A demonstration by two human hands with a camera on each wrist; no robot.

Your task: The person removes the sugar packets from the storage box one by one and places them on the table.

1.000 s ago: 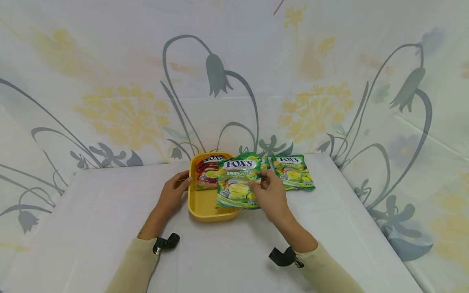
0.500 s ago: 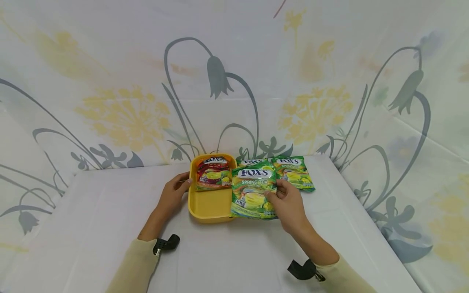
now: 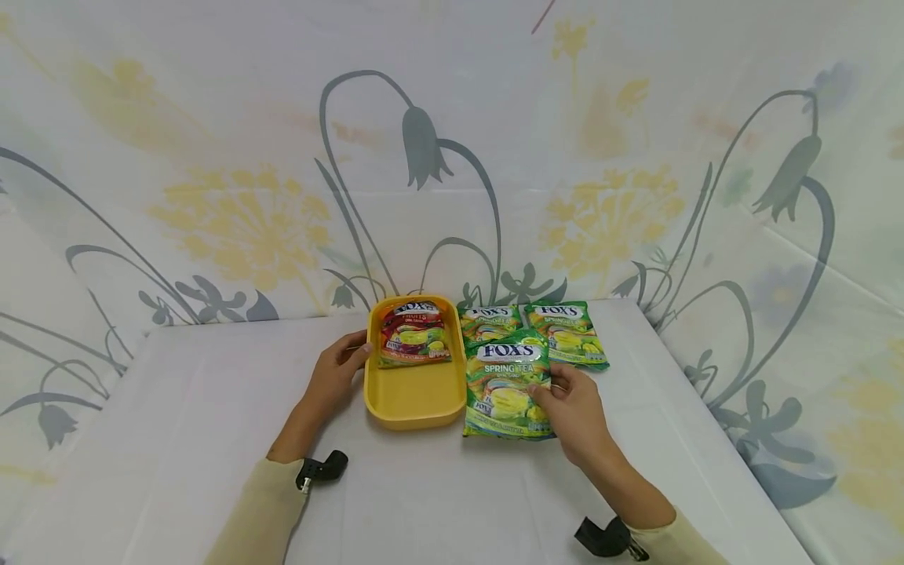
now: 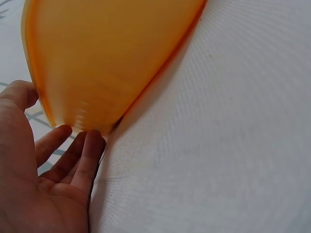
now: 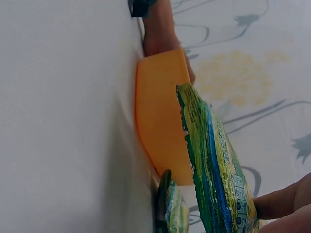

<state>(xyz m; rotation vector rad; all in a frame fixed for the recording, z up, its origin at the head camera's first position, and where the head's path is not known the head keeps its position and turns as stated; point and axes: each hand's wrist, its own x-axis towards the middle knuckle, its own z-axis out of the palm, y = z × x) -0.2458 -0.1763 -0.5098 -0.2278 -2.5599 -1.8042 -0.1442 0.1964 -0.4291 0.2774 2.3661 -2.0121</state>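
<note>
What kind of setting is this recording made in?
Probably a staged recording booth, not a home: a white table walled in by a flower-print cloth backdrop, with only a yellow tray and candy bags laid out.

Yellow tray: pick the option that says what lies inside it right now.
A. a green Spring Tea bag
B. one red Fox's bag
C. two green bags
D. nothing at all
B: the head view shows a single red Fox's bag lying at the far end of the yellow tray, while the green Spring Tea bag pinched by the right hand lies on the table beside the tray.
</note>
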